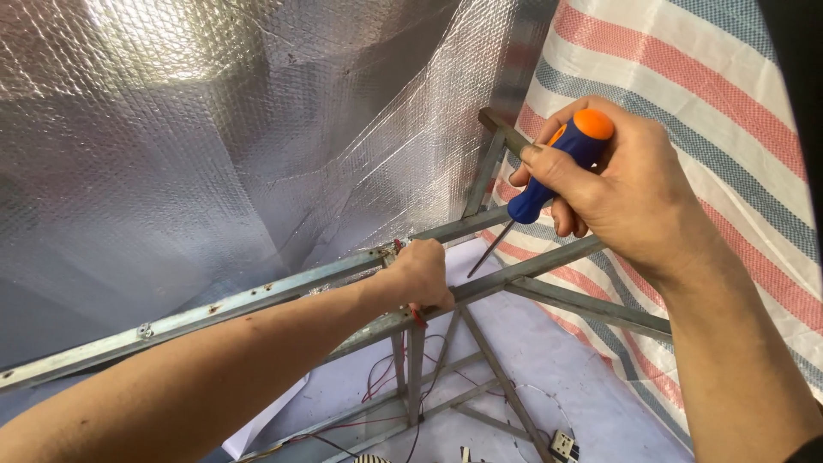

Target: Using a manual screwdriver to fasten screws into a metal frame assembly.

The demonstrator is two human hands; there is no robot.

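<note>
One screwdriver (557, 167) in right hand (617, 201) grip

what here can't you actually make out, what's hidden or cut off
All in the head view:
- What the left hand grips on the metal frame: the fist covers it; only a red bit shows beneath.
- The screwdriver tip: too thin to tell its type or whether it touches anything.
- Small parts at the bottom edge: cut off by the frame edge.
- What lies behind the silver foil sheet: fully covered.
</note>
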